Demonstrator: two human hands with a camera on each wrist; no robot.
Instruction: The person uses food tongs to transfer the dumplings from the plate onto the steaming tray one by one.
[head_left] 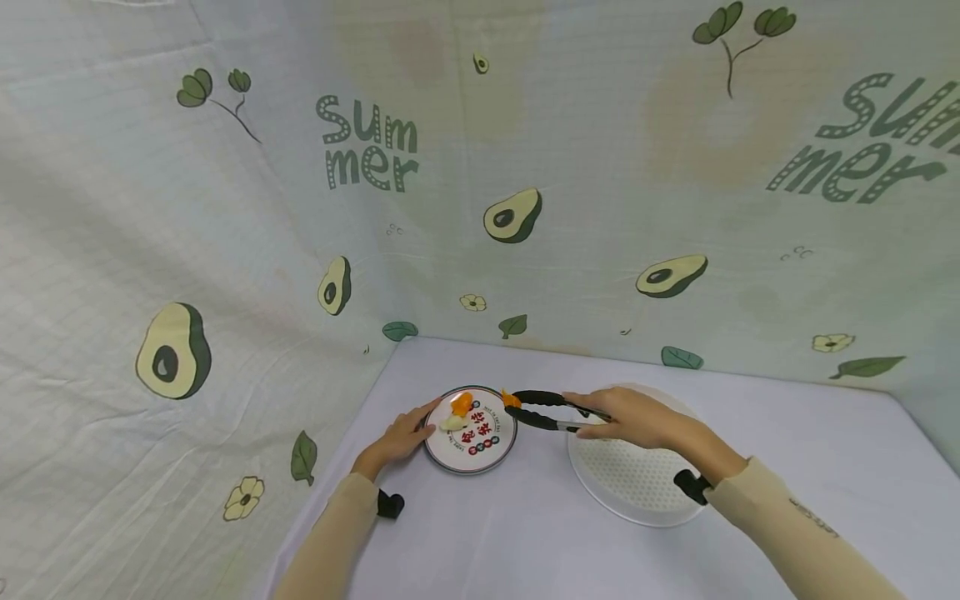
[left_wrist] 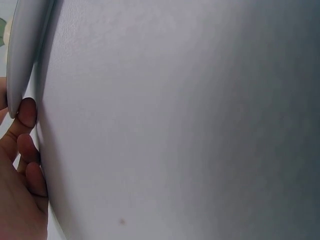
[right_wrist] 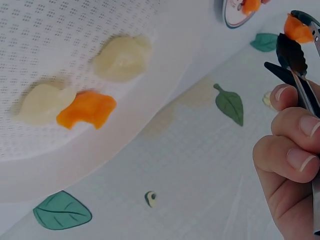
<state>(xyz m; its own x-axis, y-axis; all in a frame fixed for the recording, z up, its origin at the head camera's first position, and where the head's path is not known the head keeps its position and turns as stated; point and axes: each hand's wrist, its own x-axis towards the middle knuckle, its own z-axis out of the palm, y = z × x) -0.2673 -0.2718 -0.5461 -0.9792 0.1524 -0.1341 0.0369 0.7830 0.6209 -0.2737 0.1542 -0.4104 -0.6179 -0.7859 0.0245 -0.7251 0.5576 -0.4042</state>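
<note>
Your plate point(head_left: 450, 455) looks smooth and glossy white. Right of the plate, your tongs point(head_left: 534, 418) pair shiny metal with matt black ends, plastic or rubber, you can't tell which; the orange piece point(right_wrist: 298, 29) in them looks smooth. Farther right of the plate, your tray point(head_left: 630, 483) seems plastic, smooth-rimmed with a patterned, rough-looking bottom. Under the plate, the table point(head_left: 540, 517) looks matt; behind it hangs matt, slightly wrinkled cloth point(head_left: 420, 250). Your sleeves point(head_left: 337, 533) are matt fabric.

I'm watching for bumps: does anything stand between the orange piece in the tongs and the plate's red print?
Nothing visible blocks the held orange piece; the other orange piece and the pale piece lie left of that path on the plate.
</note>
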